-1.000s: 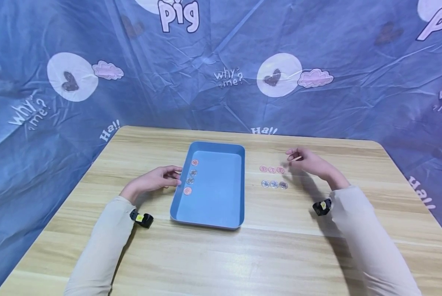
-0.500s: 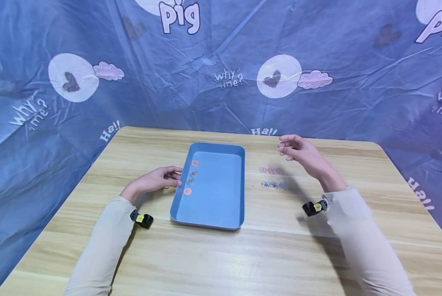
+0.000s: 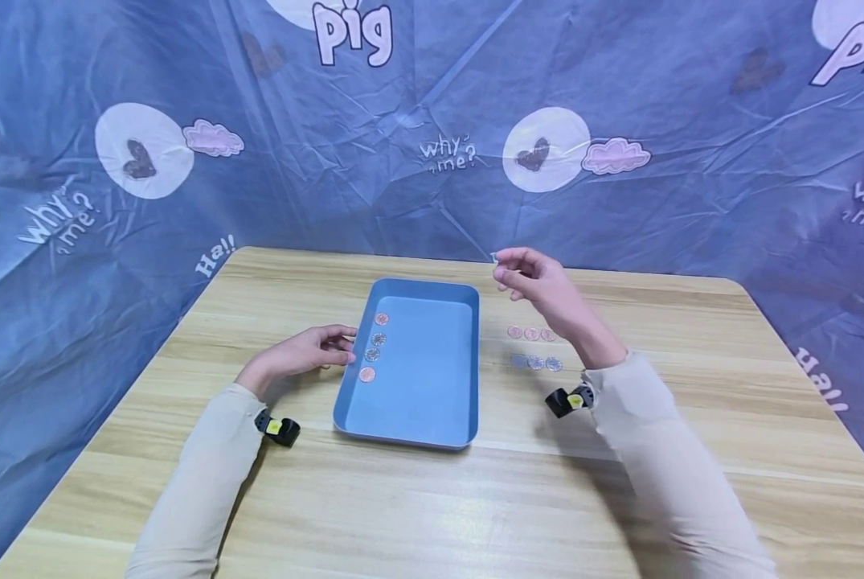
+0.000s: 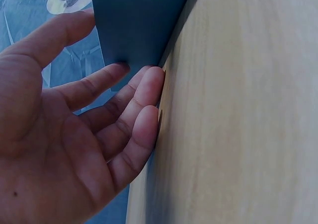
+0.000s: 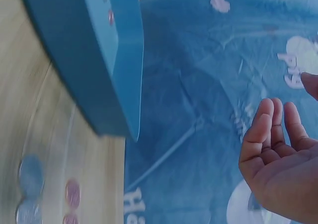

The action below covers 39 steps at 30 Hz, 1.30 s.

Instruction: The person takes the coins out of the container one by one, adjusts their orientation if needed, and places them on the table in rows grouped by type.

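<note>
A blue tray (image 3: 426,386) sits mid-table with a column of pink and silver coins (image 3: 373,346) along its left inner side. My left hand (image 3: 316,350) lies on the table, and its relaxed fingers (image 4: 144,110) touch the tray's outer left wall (image 4: 134,25). My right hand (image 3: 529,281) is raised above the tray's far right corner and pinches a small pale coin (image 3: 494,257) at its fingertips. The right wrist view shows that hand (image 5: 278,149) in the air beside the tray (image 5: 89,60), with the coin hidden.
Right of the tray, three pink coins (image 3: 531,333) lie in a row with three silver coins (image 3: 536,363) in a row in front of them. A blue printed cloth (image 3: 432,161) hangs behind and beside the wooden table (image 3: 432,498).
My right hand has lifted from beside the coin rows and moved left and farther away, toward the tray's far right corner. The left hand has stayed still.
</note>
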Available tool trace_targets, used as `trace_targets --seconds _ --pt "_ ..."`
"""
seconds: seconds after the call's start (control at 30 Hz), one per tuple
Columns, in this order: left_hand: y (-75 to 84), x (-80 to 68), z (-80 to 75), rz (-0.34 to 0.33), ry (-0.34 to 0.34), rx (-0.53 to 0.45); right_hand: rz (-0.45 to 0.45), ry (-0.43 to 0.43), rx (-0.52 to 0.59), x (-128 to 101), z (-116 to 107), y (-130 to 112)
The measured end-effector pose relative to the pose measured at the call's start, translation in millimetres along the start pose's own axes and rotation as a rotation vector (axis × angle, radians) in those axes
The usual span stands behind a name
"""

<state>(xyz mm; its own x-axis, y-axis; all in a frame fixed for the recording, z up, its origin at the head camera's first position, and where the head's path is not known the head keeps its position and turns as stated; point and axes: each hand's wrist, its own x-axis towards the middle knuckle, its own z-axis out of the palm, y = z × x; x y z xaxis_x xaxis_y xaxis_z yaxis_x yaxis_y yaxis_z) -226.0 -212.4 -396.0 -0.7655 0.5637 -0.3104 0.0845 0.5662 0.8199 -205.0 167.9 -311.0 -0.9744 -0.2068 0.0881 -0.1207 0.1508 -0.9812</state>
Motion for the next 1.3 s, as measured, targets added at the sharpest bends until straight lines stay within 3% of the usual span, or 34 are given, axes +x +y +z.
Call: trace_targets --seconds 0.33,0.73,1.3 --pt "2.0 -1.4 0.4 -0.007 0.0 0.003 0.01 -0.071 -0.103 15 44 -9" --pt "1.4 -0.3 -0.8 -0.009 -0.004 0.005 0.029 -0.141 -0.111 26 91 -12" --pt "1.1 -0.3 -1.3 0.006 -0.016 0.003 0.061 -0.308 -0.144 35 131 24"
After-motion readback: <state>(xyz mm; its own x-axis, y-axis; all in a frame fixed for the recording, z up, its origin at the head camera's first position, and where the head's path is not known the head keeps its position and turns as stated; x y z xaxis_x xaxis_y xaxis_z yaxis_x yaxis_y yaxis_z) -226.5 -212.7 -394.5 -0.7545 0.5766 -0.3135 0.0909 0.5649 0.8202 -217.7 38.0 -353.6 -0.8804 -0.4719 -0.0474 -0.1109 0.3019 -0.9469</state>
